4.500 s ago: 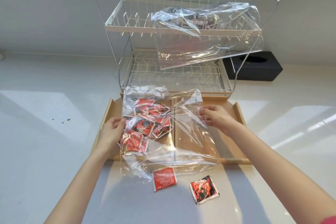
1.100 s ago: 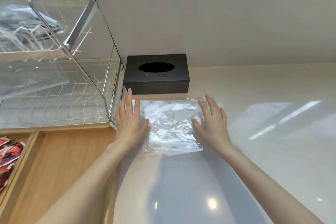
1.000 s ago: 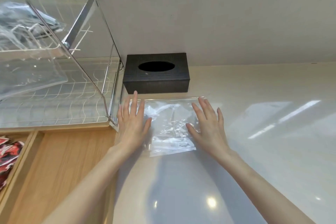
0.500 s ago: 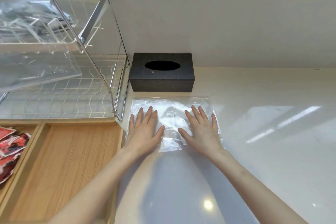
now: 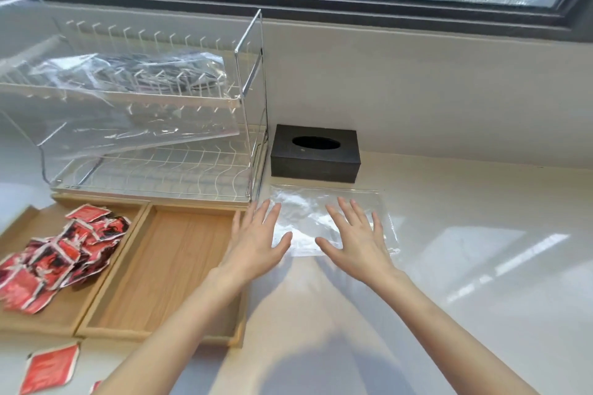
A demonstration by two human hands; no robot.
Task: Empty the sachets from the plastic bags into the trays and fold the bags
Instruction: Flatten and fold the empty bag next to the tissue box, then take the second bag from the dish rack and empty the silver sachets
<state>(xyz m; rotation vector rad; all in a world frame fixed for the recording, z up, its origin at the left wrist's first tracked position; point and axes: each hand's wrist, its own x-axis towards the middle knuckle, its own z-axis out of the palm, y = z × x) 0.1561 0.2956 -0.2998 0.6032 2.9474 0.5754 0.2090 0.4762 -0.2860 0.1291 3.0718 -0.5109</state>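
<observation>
The folded bag (image 5: 324, 221) lies flat on the white surface (image 5: 465, 266), just near of the black box (image 5: 314, 154), with its long axis running left to right. Both hands are spread wide and hold nothing: the right hand (image 5: 356, 240) presses on the bag, the left hand (image 5: 256, 240) rests at its left edge. A next fold would probably go from one side across.

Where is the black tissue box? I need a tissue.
In the head view, the black tissue box sits against the wall, right of the dish rack, just behind the flattened plastic bag.
</observation>
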